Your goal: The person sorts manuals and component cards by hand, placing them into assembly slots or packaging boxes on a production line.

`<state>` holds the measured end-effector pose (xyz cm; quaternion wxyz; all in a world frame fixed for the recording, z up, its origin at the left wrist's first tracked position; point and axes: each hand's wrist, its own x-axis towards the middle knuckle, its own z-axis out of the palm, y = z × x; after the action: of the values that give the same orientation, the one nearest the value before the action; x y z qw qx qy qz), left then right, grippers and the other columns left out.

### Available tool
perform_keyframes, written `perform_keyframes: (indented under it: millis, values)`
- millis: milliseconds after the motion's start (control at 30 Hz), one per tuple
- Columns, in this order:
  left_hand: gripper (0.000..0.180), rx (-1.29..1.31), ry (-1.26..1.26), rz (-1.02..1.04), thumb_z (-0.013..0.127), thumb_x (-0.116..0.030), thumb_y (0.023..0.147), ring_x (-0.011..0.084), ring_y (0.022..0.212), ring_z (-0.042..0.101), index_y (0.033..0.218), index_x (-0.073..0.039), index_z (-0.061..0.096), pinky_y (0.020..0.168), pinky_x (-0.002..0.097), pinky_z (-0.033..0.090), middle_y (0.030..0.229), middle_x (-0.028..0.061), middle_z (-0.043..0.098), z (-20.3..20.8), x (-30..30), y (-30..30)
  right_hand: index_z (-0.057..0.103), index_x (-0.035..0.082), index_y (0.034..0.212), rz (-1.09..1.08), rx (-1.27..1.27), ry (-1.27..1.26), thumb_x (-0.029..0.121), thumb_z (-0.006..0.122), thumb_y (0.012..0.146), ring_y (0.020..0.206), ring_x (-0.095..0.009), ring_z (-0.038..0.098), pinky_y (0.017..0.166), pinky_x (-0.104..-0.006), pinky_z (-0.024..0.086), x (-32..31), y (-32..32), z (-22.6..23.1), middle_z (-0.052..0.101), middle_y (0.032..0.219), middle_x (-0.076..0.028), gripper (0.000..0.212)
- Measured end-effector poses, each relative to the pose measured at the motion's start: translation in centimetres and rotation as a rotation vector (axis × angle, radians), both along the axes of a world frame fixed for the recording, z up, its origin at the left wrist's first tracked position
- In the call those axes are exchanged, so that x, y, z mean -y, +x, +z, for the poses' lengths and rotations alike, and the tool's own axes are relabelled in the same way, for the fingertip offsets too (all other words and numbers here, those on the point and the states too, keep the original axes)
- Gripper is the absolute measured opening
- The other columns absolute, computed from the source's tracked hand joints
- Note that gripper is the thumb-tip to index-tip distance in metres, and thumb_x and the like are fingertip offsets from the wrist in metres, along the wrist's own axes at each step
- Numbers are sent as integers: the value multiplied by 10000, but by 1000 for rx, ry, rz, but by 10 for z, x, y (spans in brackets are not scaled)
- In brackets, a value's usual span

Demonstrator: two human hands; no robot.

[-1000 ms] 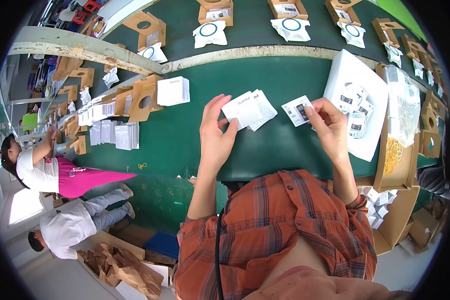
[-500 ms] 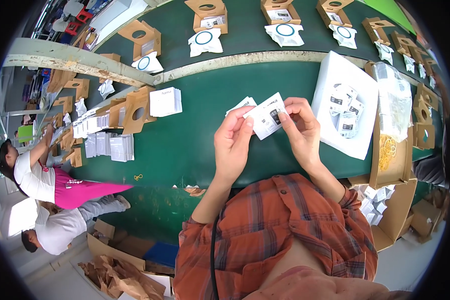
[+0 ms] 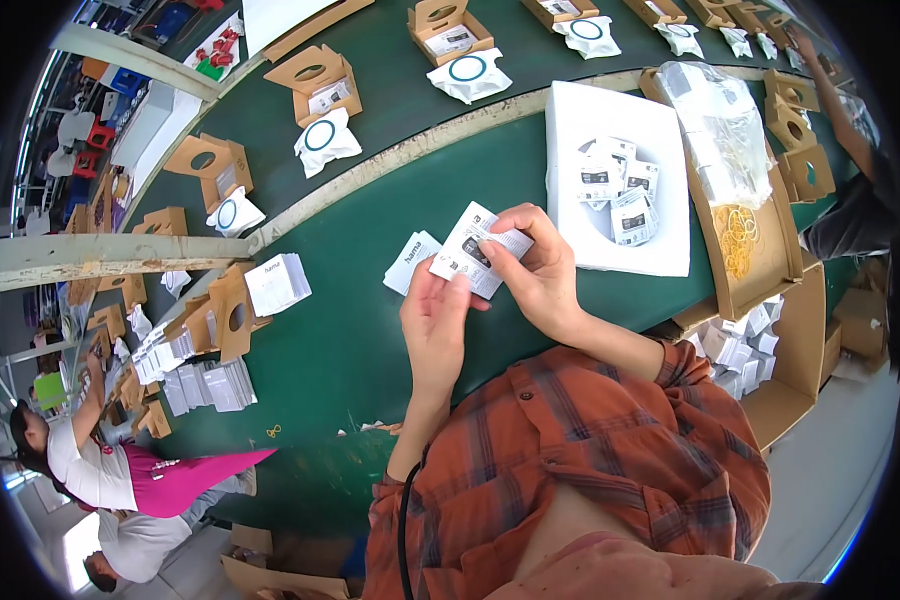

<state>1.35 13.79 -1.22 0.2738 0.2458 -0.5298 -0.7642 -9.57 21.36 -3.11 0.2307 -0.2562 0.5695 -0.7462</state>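
Observation:
In front of me my left hand [image 3: 435, 325] grips the lower edge of a white printed leaflet [image 3: 458, 243], with the thumb on top. My right hand [image 3: 542, 278] pinches the same leaflet from the right, thumb on its face beside a dark printed patch. Whether that patch is a separate piece I cannot tell. Just left of the leaflet, a small pile of white leaflets [image 3: 406, 262] lies on the green table [image 3: 340, 345]. To the right, a white foam tray [image 3: 620, 105] has a round hollow holding several small printed packets [image 3: 632, 217].
Beyond a metal rail, open cardboard boxes [image 3: 325, 85] and white-wrapped pieces with blue rings [image 3: 327, 140] line a belt. Leaflet stacks [image 3: 278, 285] stand at left. At right, a carton [image 3: 770, 265] holds yellow rubber bands [image 3: 735, 240] and a plastic bag [image 3: 715, 125]. Co-workers [image 3: 95, 455] are at left.
The view has turned, shifting the scene leftward on the right side. My right hand has come further over the leaflet, which my left hand still holds.

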Motion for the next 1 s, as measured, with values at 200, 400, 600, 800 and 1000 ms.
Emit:
perform_keyframes:
  millis: [200,400,600,800,1000]
  values:
    - [120,34,-22,77,558,-48,959,82,747,590,1054,26,553,595,225,505,943,72,652,-2,3,-3,580,25,1076,42,-235,122,26,642,891,849,-111,581,718,-253,486,-16,-28,14,596,950,-51,195]
    - [120,71,-117,213,557,-49,953,118,751,655,1049,23,571,589,237,519,948,107,692,-3,24,11,621,6,928,-126,-1096,686,18,707,734,925,-340,568,802,-402,483,-48,-124,18,595,926,-143,213]
    - [194,88,-145,279,565,-36,950,86,814,640,1129,32,531,633,211,512,975,95,685,-7,46,28,591,43,1016,-40,-1276,997,9,736,666,1012,-321,517,890,-401,451,-63,-139,4,554,1012,-128,381]
    - [243,303,-311,376,535,-25,943,105,735,630,1176,25,489,601,242,487,913,88,682,0,90,45,570,18,1054,-63,-1256,983,-5,717,695,1043,-333,517,896,-409,459,-57,-131,13,543,1074,-138,389]
    - [256,363,-535,464,544,-10,901,134,659,623,1144,64,515,586,284,498,831,108,676,-11,186,48,560,5,1091,-29,-1237,1015,-3,721,700,1062,-338,515,901,-411,461,-56,-132,8,532,1097,-151,423]
